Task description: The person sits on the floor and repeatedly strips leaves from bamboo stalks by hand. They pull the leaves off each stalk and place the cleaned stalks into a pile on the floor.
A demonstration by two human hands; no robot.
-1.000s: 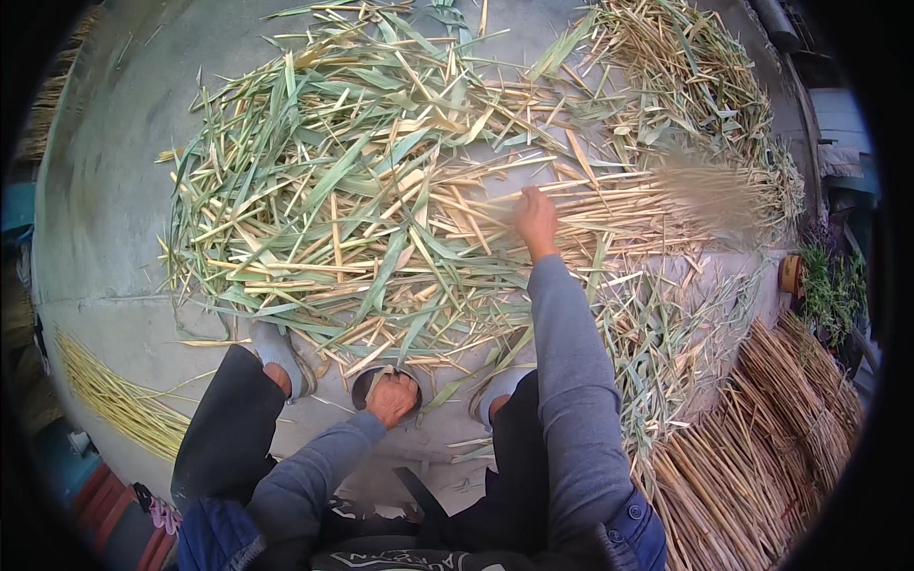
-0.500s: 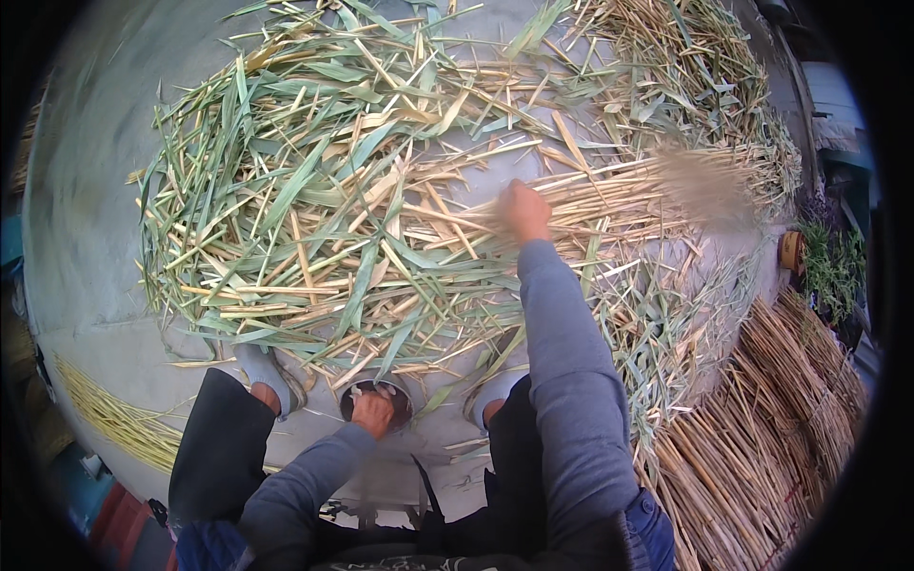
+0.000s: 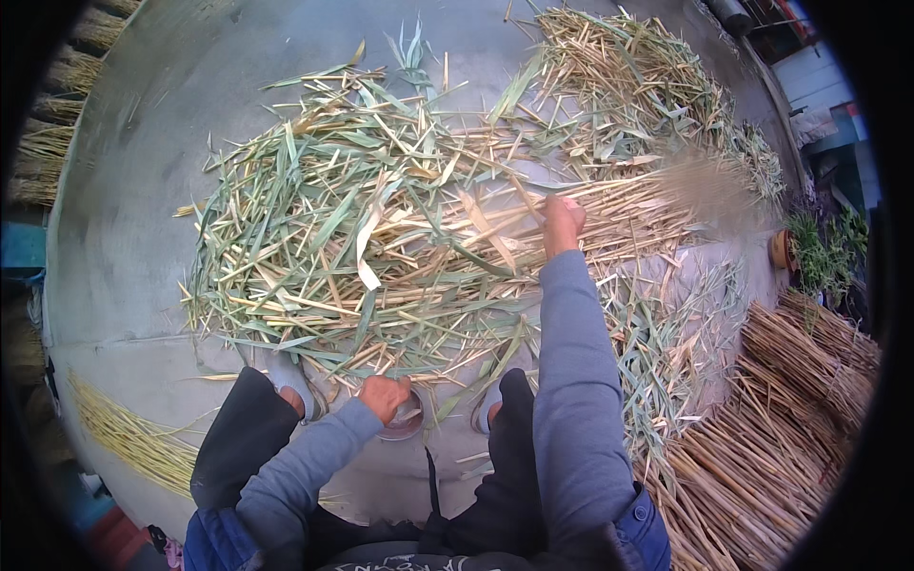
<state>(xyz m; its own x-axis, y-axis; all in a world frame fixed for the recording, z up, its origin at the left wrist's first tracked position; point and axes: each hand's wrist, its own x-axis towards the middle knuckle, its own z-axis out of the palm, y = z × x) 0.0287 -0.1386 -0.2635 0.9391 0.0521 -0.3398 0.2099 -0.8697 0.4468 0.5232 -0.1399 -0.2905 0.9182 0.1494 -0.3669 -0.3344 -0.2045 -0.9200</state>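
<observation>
My right hand (image 3: 564,225) is closed at the near end of a spread of pale reed stalks (image 3: 628,202), and a stalk runs into its fist. Left of it lies a broad heap of green and straw-coloured reed leaves and stalks (image 3: 333,238). Between my feet stands a small round dark container (image 3: 406,421), its inside partly hidden. My left hand (image 3: 383,398) is closed at its far left rim, beside the heap's near edge. Whatever its fingers hold cannot be made out.
Bundled brown reeds (image 3: 752,457) lie at the lower right, below a potted plant (image 3: 809,249). Thin yellow-green stems (image 3: 133,433) lie at the left. Another reed pile (image 3: 628,81) is at the far right. My grey shoes (image 3: 295,381) stand against the heap.
My left hand has come up out of the round container to its rim, closing its fingers. My right hand has shifted slightly right along the stalks. The whole view has moved a little.
</observation>
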